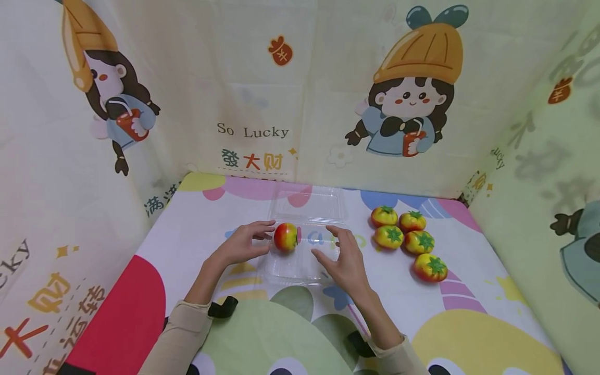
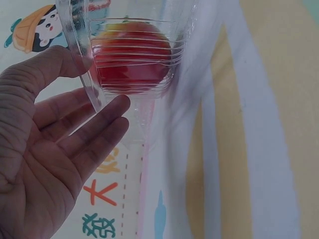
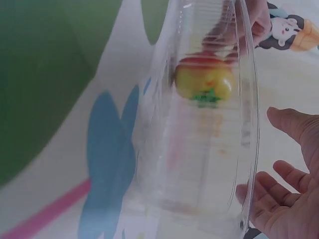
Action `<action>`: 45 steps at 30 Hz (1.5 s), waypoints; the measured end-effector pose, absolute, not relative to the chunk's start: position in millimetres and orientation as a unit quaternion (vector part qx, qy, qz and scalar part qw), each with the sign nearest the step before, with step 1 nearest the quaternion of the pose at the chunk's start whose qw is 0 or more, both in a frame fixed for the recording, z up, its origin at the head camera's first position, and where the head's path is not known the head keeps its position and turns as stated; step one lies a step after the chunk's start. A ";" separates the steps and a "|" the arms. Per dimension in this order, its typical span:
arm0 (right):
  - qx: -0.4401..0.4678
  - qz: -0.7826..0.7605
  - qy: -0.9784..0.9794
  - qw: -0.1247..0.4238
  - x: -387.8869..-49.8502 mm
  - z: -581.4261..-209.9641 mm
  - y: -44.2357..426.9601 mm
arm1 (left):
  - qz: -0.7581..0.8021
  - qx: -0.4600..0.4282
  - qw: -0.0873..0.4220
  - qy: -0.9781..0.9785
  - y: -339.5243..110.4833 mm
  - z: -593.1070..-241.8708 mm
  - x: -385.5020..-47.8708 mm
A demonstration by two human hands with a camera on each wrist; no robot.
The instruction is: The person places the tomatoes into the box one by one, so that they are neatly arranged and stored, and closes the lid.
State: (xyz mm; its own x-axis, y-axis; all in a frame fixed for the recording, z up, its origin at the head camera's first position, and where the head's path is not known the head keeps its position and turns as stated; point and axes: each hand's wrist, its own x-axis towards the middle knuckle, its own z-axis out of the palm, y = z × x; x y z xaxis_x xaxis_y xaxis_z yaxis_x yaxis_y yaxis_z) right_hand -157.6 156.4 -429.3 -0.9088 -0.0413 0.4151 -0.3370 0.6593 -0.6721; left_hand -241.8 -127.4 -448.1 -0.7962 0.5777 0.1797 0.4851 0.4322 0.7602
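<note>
The fruit (image 1: 285, 237) by the left edge of the box (image 1: 296, 270) risked rolling if bumped, as the left hand (image 1: 242, 242) and right hand (image 1: 348, 264) had loosely spread grips.

The place is a cloth-lined booth; what building holds it cannot be told. Cream fabric hangings (image 1: 328, 78) printed with orange-hatted cartoon girls (image 1: 410, 109) rise behind, left and right of a flat white counter (image 1: 201, 219) patterned with multicoloured cartoon shapes (image 1: 248, 333).
</note>
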 end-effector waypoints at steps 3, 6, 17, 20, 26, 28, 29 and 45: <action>0.095 0.399 -0.895 0.178 -156.3 -429.3 163.4 | 0.430 0.313 0.054 0.845 -128.0 -449.0 -242.5; 0.080 0.398 -0.898 0.171 -155.0 -430.4 171.6 | 0.431 0.313 0.055 0.844 -128.0 -449.4 -242.7; 0.054 0.383 -0.905 0.178 -151.8 -437.4 199.4 | 0.436 0.318 0.051 0.840 -127.1 -449.0 -242.4; 0.057 0.376 -0.908 0.179 -151.8 -440.3 205.3 | 0.437 0.321 0.047 0.839 -127.5 -449.8 -242.6; 0.048 0.367 -0.914 0.168 -150.3 -445.5 214.6 | 0.440 0.319 0.049 0.838 -128.0 -450.0 -242.3; 0.039 0.366 -0.916 0.158 -149.4 -446.1 216.9 | 0.439 0.319 0.049 0.839 -128.0 -449.9 -242.4; 0.034 0.366 -0.917 0.153 -149.0 -446.2 218.0 | 0.439 0.319 0.049 0.839 -127.9 -449.8 -242.5; 0.026 0.360 -0.914 0.187 -144.6 -451.9 240.6 | 0.440 0.318 0.053 0.838 -128.4 -451.7 -243.5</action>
